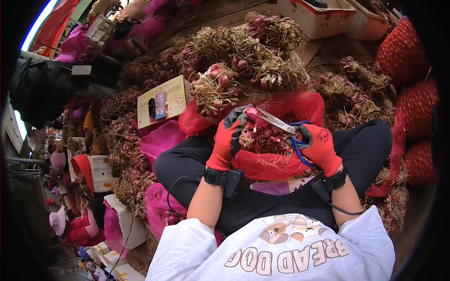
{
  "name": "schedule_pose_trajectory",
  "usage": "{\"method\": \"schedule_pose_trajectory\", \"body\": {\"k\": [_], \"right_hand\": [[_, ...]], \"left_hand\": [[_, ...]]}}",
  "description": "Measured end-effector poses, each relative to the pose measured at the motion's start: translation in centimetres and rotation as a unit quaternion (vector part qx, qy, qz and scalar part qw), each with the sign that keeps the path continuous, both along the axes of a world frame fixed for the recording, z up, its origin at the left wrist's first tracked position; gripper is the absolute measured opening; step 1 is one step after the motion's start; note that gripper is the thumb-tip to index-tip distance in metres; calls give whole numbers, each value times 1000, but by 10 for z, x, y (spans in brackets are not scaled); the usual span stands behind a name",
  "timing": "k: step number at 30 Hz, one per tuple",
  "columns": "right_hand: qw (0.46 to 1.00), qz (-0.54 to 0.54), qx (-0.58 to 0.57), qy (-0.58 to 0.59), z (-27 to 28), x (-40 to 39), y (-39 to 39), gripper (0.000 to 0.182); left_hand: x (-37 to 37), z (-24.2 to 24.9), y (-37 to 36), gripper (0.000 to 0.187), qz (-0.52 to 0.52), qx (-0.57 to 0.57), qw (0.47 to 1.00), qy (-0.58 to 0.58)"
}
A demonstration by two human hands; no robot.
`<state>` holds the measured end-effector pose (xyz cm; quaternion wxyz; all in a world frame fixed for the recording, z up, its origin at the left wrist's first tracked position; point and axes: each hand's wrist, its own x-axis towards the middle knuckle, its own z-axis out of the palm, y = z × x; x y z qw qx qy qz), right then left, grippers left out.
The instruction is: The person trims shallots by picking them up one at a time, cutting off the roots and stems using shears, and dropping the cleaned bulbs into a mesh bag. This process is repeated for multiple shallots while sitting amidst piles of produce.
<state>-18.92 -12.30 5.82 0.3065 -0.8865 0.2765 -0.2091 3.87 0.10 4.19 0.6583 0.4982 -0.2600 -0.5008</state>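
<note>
My left hand (229,136), in a red and black glove, pinches a shallot (251,114) near its fingertips. My right hand (318,146), gloved the same way, grips blue-handled scissors (281,123). Their metal blades point up and left, with the tips close beside the shallot. Below both hands, a red mesh bag (267,165) lies open between my legs, with loose shallots and dry skins (269,139) inside. Just beyond the left hand rests a bundle of shallots (216,89) with pale dried roots.
Heaped shallot bundles (243,44) lie ahead. A box (164,100) with a phone on top stands to the left, near pink mesh bags (164,140). Full red sacks (408,56) line the right. White tubs (323,21) are at the back. Another person (82,227) sits far left.
</note>
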Motion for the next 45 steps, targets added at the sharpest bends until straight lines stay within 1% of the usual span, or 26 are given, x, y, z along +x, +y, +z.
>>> {"method": "schedule_pose_trajectory", "body": {"k": [2, 6, 9, 12, 15, 18, 20, 23, 26, 27, 30, 33, 36, 39, 42, 45], "right_hand": [[1000, 8, -11, 10, 2, 0, -2, 33], [1000, 2, 1, -3, 6, 2, 0, 26], [1000, 2, 8, 0, 5, 2, -1, 25], [1000, 10, 8, 13, 0, -1, -4, 23], [999, 19, 23, 31, 0, -3, -7, 23], [996, 33, 79, 19, 5, -4, -7, 24], [990, 37, 132, 20, -3, -8, -9, 25], [987, -18, 132, 91, 3, -8, -10, 29], [991, 21, 129, -2, 7, -8, -9, 33], [990, 25, 139, 20, 19, -6, -6, 38], [996, 58, 53, 33, 10, -5, -7, 32], [994, 55, 88, 21, 6, -6, -7, 31], [997, 56, 32, 51, 8, -8, -10, 30], [994, 72, -26, 80, -4, -14, -17, 30], [980, 67, 179, 56, 9, -10, -11, 33], [949, 55, 308, -21, 11, -5, -5, 34]], "left_hand": [[-1, 4, 1, 34, 2, 10, 1000, -15], [-3, 4, -1, 35, 5, 5, 1000, -22], [-4, 2, -3, 35, 8, 0, 997, -83], [-1, 5, 0, 33, -22, -1, 992, -124], [3, 6, 8, 33, -68, 91, 988, -102], [-3, 13, 6, 33, -83, 71, 990, -91], [-4, 11, 4, 32, -76, 70, 988, -119], [-3, 13, 3, 32, -76, 71, 986, -134], [-3, 14, 1, 32, -71, 46, 986, -146], [-2, 14, 1, 32, -67, 34, 985, -153], [4, 12, 5, 33, -82, 85, 988, -94], [3, 12, 5, 31, -75, 90, 986, -117], [1, 18, 7, 32, -82, 82, 986, -118], [4, 24, 10, 32, -113, 110, 983, -91], [4, 23, 7, 35, -134, 45, 984, -109], [1, 16, 6, 39, -137, 43, 989, 19]]}}
